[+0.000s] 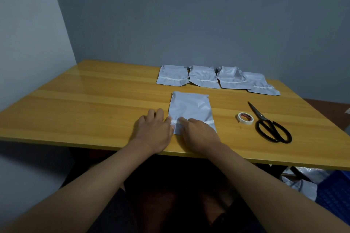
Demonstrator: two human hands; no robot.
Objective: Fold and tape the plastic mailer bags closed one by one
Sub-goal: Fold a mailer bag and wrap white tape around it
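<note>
A grey plastic mailer bag (190, 107) lies flat near the front edge of the wooden table (85, 104), its near end folded over with a white tape strip (209, 122) across the fold. My left hand (154, 130) rests flat at the bag's left edge, its thumb touching the tape end. My right hand (198, 133) lies on the folded flap, fingers pressing the tape down. A roll of white tape (245, 118) sits to the right of the bag.
Several folded, taped mailer bags (202, 78) lie in a row at the back of the table. Black scissors (269, 125) lie right of the tape roll. More grey bags (301, 183) and a blue crate (335, 193) sit below the table on the right.
</note>
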